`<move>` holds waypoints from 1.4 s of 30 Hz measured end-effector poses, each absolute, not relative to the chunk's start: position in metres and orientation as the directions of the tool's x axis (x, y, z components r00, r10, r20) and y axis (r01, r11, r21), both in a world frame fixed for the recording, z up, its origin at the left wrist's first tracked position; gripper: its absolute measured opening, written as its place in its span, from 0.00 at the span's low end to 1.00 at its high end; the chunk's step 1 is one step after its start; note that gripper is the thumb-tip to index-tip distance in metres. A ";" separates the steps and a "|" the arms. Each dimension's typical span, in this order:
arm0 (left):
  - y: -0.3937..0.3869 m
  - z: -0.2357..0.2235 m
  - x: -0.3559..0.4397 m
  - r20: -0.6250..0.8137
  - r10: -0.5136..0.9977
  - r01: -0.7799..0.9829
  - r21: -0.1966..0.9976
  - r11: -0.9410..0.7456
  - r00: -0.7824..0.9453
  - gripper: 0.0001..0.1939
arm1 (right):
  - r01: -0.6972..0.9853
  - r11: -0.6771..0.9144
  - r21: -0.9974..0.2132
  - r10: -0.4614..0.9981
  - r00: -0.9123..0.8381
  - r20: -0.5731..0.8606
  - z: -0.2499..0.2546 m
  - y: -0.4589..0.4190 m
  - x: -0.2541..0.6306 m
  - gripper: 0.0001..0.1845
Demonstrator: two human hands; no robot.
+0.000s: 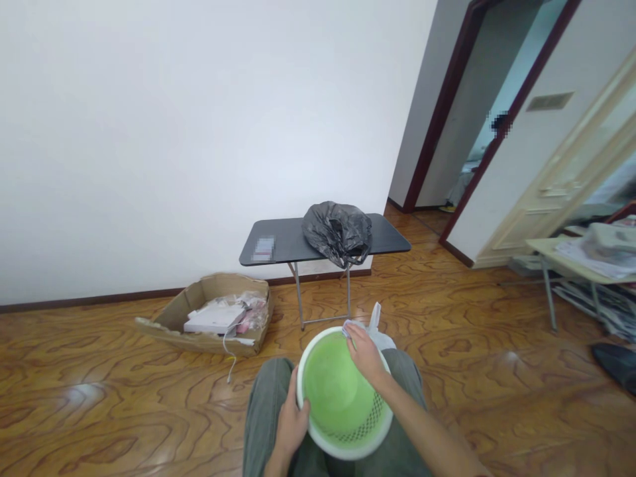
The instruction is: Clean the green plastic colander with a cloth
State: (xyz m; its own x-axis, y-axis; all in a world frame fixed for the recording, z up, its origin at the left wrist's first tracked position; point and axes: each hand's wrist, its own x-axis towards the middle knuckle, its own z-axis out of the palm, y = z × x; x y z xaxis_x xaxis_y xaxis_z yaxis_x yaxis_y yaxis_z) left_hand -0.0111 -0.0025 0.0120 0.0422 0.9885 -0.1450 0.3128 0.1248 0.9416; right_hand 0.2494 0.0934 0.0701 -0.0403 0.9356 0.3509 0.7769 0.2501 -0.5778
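One white wall (173, 132), one wood-pattern floor (74, 411), one dark-framed doorway (460, 112) at upper right. Two tables: one black folding worktop (288, 248) against the wall, one pale table (546, 248) at the right edge, with one grey item (611, 240) and papers (581, 255) on it; more papers (591, 301) in a pile under it, too many to count. Two legs in grey-green trousers (265, 411), knees bent. One open cardboard box (199, 341) on the floor, left of the worktop; inside, white flat packs (213, 318), count unclear, plus clear wrap (256, 311). One black plastic bag (338, 228), crumpled, on the worktop. One green basket (338, 384), white rim, holes visible at lower right, tilted between/over the two knees.

Two hands. Left hand (292, 421): closed on the near-left rim, thumb inside. Right hand (365, 351): at the far rim, fingers pinching one small pale piece (346, 327), material unclear. One white bag (381, 338) just beyond the basket, partly hidden. One flat blurred item (264, 248) on the worktop's left half. One white cord (230, 358) hanging over the box edge to the floor.
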 end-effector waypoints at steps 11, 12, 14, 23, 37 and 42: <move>-0.002 0.013 -0.011 -0.144 0.989 0.332 0.935 0.129 0.021 0.45 | 0.799 0.051 -0.599 0.927 0.185 0.326 0.038 0.039 0.299 0.24; -0.002 0.012 -0.011 -0.152 0.988 0.332 0.933 0.136 0.024 0.45 | 0.800 0.046 -0.598 0.925 0.192 0.328 0.040 0.040 0.298 0.24; -0.002 0.012 -0.012 -0.170 0.985 0.335 0.930 0.151 0.028 0.45 | 0.804 0.037 -0.594 0.925 0.197 0.325 0.046 0.048 0.290 0.24; -0.003 0.016 -0.009 -0.131 0.991 0.316 0.940 0.126 -0.007 0.44 | 0.782 0.255 -0.569 0.941 -0.065 0.332 0.083 0.103 0.197 0.22; -0.003 0.020 -0.009 -0.177 0.984 0.345 0.925 0.162 0.011 0.45 | 0.646 0.620 -0.445 0.782 -0.461 0.419 0.068 0.079 0.148 0.23; -0.001 0.009 -0.011 -0.134 0.990 0.305 0.945 0.116 0.036 0.44 | 0.740 0.459 -0.492 0.867 -0.252 0.430 0.076 0.103 0.188 0.23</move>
